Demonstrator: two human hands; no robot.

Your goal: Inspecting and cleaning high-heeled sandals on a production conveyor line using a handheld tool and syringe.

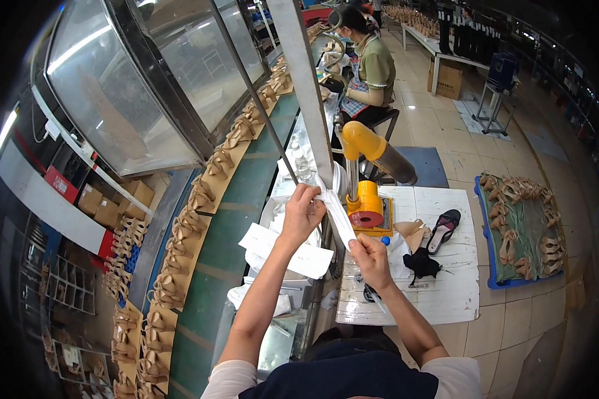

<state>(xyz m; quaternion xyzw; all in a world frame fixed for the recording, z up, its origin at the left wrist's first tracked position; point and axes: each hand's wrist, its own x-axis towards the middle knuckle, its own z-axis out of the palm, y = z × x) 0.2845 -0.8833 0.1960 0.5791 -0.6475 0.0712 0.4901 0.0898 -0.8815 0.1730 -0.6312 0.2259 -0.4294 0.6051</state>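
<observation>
A long white strip, cloth or paper, (338, 214) is stretched between my hands beside a grey metal post (304, 86). My left hand (303, 214) pinches its upper end close against the post. The lower end is gripped by my right hand (371, 261), thumb on top. More white material (339, 178) is bunched on the post just above. A yellow machine with a red round face (366, 218) stands right behind the strip. On the white tabletop (446, 296) lie a black sandal (444, 231), a crumpled black cloth (421, 264) and beige pieces (412, 233). Loose white sheets (307, 259) lie below my left hand.
Left of me runs a green conveyor (236, 213), edged by boards carrying rows of beige sandals (180, 243). A co-worker in a green shirt (377, 63) sits farther along the line. To the right, a blue-edged pallet (506, 284) on the floor holds more sandals.
</observation>
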